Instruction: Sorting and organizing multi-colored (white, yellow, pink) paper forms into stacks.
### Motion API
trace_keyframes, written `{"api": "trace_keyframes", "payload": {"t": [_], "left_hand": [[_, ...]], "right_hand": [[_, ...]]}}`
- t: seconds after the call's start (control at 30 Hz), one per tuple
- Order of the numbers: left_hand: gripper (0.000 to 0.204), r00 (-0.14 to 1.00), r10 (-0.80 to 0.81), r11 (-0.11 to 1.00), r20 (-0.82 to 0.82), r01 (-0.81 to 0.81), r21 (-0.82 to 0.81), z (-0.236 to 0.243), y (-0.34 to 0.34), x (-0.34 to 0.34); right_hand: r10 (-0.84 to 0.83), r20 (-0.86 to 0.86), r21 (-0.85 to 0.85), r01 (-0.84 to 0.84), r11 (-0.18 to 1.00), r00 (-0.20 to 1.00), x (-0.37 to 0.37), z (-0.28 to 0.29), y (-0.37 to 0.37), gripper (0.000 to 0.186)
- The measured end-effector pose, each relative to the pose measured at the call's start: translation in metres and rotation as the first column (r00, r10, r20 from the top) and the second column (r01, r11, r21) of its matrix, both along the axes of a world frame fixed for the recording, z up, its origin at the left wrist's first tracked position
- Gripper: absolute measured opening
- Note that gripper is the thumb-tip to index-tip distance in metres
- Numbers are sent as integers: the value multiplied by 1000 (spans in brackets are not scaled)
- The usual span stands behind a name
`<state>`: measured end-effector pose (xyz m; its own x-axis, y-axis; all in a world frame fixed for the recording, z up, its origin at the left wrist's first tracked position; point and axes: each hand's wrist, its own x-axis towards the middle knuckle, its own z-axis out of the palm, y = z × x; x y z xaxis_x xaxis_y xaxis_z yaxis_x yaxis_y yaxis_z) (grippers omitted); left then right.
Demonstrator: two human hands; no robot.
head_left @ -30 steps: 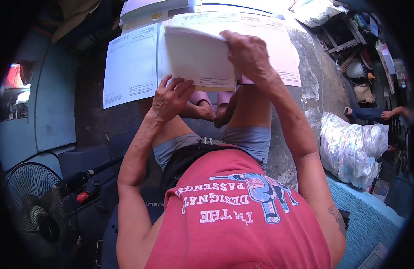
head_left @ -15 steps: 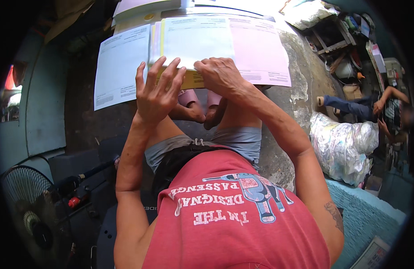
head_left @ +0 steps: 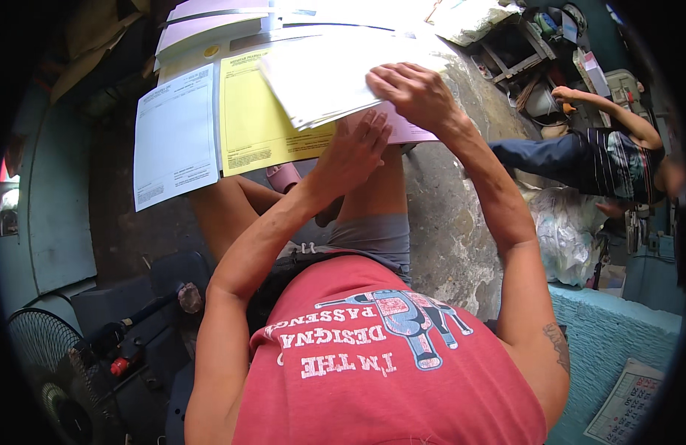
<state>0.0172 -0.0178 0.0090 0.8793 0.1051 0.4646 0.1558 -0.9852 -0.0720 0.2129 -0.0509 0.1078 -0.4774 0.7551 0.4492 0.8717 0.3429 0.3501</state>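
Note:
A sheaf of white paper sheets point(head_left: 320, 81) lies tilted over the pink forms point(head_left: 413, 130), which show only below its right part. My right hand point(head_left: 417, 93) is closed on the sheaf's right side, fingers curled. My left hand point(head_left: 358, 148) is at the sheaf's lower edge, with its fingers stretched out and the tips touching the paper. Left of the sheaf, a yellow printed form point(head_left: 246, 111) lies exposed, partly covered by the white sheets. Farther left is a pale blue printed form point(head_left: 176, 137), its lower part hanging past the table's near edge.
Stacked paper point(head_left: 202, 33) stands at the table's far left. On the right, another person point(head_left: 617, 156) is beside a bundle in clear plastic point(head_left: 569, 237). A fan point(head_left: 46, 348) stands at lower left. A turquoise ledge point(head_left: 610, 319) holds a calendar point(head_left: 625, 400).
The white sheaf has shifted right and tilted, uncovering the yellow form. My left hand moved right to its lower edge; my right hand moved right and slightly up. The other person raised an arm.

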Motion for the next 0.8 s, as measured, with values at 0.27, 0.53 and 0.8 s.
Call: {"api": "trace_keyframes", "payload": {"t": [0.27,0.53,0.8], "left_hand": [[36,996,-93,995,6,92,41,-13,10,9],[29,973,-150,986,176,161,-46,-4,11,15],[16,966,-54,983,255,96,-156,9,23,-1]], "right_hand": [[-350,-192,-101,336,936,917,36,-65,-85,26],[-415,-251,-211,369,905,875,-2,-61,-116,32],[-450,-239,-272,385,882,861,-2,-59,-115,37]]}}
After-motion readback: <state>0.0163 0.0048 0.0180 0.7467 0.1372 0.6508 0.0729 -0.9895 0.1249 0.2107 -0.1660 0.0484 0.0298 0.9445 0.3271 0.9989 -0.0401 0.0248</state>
